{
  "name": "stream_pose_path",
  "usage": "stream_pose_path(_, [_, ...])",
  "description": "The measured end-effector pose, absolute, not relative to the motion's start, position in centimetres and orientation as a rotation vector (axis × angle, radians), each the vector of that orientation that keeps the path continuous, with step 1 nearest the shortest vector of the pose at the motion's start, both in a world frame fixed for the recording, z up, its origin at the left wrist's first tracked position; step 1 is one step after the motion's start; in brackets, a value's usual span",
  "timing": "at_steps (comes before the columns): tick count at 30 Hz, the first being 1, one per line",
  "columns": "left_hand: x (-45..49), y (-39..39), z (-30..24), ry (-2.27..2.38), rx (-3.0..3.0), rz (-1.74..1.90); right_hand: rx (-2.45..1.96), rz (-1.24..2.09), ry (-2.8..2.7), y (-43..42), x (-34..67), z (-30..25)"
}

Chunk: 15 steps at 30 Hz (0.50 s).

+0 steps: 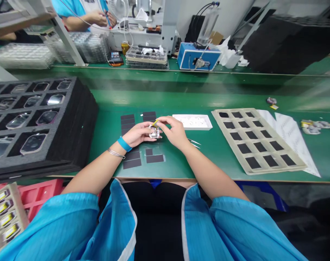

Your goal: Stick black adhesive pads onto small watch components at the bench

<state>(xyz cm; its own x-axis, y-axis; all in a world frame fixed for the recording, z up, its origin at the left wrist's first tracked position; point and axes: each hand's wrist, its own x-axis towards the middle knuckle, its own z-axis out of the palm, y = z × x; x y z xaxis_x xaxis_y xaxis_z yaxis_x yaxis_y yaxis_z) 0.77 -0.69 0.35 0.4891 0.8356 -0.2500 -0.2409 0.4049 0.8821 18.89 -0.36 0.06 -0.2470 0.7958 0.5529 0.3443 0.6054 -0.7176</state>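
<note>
Two hands are working on a small white-framed part (154, 135) over a green table (170, 168).
In the head view, the left hand (139, 134) is gripping the part with curled fingers; the right hand (173, 131), nearly closed, is pinching a yellow tab (155, 123) at its top. A white box (193, 128) just beyond the right hand is holding tiny pieces (193, 121). Farther right, a beige tray (234, 146) is holding dark rectangles (251, 135) in its pockets; at left, a black foam tray (79, 123) is holding framed glass pieces (34, 141).
</note>
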Motion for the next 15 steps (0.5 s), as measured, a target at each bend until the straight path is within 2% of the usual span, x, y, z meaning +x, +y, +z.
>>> stream_pose_path(3, [1.4, -0.7, 0.2, 0.869, 0.905, 0.791, -0.953, 0.516, -1.872, -0.1, 18.6, -0.3])
stream_pose_path(8, [0.4, 0.0, 0.7, 0.947, 0.863, 0.786, -1.155, 0.688, -1.671, 0.2, 18.9, 0.1])
stream_pose_path(12, [-1.9, 0.6, 1.3, 0.855, 0.883, 0.600, -1.228, 0.832, -2.031, -2.5, 18.8, 0.0])
stream_pose_path(15, [-2.7, 0.8, 1.3, 0.788, 0.945, 0.420, -1.283, 0.715, -2.232, -5.1, 17.9, -0.8])
